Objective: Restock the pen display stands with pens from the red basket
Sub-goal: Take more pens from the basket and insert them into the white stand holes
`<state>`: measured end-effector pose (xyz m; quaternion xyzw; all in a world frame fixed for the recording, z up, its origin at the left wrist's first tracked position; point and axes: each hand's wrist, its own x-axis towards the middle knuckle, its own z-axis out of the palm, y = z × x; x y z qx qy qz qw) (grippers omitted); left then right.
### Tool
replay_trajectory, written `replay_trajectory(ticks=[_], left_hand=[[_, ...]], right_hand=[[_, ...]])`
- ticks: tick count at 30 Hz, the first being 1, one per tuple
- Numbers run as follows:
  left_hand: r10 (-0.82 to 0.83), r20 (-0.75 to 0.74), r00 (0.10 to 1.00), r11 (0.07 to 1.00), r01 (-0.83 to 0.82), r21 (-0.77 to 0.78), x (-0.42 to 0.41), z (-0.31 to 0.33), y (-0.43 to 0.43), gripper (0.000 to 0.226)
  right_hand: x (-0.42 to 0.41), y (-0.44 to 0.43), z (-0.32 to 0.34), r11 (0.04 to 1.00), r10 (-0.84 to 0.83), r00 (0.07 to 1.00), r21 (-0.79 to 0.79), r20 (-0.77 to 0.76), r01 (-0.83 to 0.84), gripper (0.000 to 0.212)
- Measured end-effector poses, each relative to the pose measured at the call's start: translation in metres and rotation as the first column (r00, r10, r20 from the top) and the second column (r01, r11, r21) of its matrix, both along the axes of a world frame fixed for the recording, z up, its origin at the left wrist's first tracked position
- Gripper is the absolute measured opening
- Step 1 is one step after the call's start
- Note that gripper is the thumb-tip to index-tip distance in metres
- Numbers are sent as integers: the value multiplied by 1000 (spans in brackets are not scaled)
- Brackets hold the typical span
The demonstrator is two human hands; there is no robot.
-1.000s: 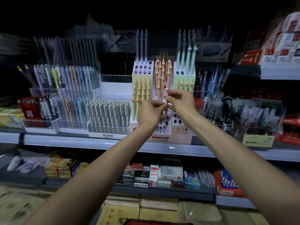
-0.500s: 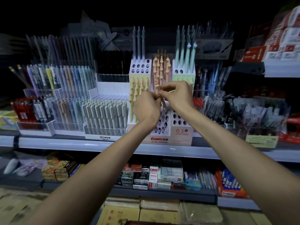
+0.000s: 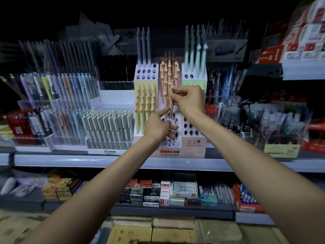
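The right hand now works alone, fingers clamped on a peach pen over the white display stand. The left hand has let go and dropped, forefinger extended beside the pen's lower end, apparently guiding insertion. The red basket is not visible.

Grey shelf edge runs across the middle. Below it, small boxed stationery crowds the lower shelf; further down, tan packets. Above its right end, red-and-white boxes stacked.
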<state>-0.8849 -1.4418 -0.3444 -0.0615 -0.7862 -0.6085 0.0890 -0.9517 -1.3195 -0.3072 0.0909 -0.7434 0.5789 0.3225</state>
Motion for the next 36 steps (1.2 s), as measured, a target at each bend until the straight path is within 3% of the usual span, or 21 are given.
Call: replay_trajectory(ticks=[15,26,36], left_hand=[[-85,112,990,990,71,120,3,-1,2,67],[-118,137,984,987,101,123,2,-5,0,68],[-117,117,986,992,112,50,-3,-15,2,74]], right_hand=[[1,-7,-1,991,-116,993,62,17,114,8],[1,-10,-6,979,-158,986,136,49,150,8],[11,-18,-13,923,-265,964,285,-21,260,23]])
